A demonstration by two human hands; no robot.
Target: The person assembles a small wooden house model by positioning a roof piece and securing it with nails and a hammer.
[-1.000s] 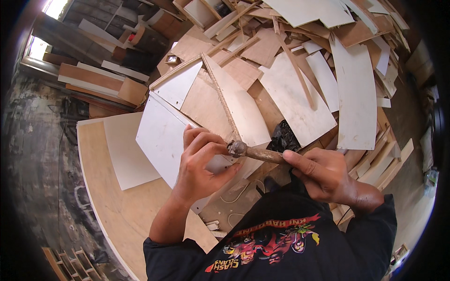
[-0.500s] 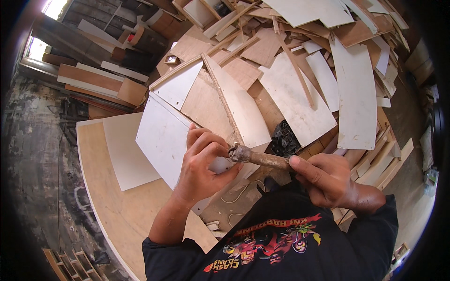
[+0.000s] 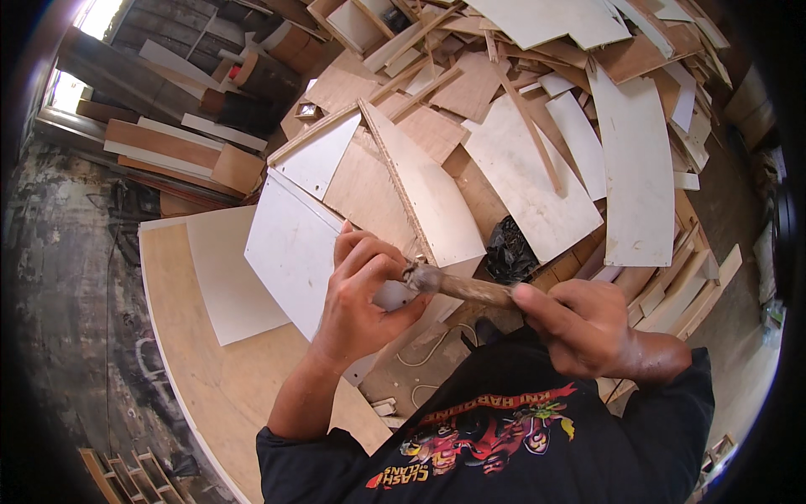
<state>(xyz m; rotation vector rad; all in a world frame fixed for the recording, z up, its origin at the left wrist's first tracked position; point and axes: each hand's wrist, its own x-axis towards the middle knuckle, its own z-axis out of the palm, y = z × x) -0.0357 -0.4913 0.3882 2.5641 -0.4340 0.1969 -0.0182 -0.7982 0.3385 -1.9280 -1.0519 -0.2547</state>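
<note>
My right hand [image 3: 579, 328] grips the brown handle of a worn hammer [image 3: 466, 286], whose blurred dark head is beside the fingertips of my left hand [image 3: 361, 298]. The left hand curls over the inner edge of a white panel [image 3: 281, 235], part of a framed wooden piece with holes in its white faces. A plywood sheet [image 3: 353, 185] and a pale panel with a rough edge [image 3: 445, 214] lie just beyond my hands. What sits between my left fingertips is hidden by the hammer head.
Loose boards and strips [image 3: 638, 168] are heaped across the top and right, beside a black plastic bag [image 3: 508, 248]. A curved plywood panel [image 3: 168, 328] extends at the left. Stacked planks [image 3: 159, 151] stand upper left; a pale cord [image 3: 420, 353] lies on the floor below the work.
The hammer and my right hand have shifted slightly downward, and the head is now blurred. My left hand stays at the panel edge, almost unmoved.
</note>
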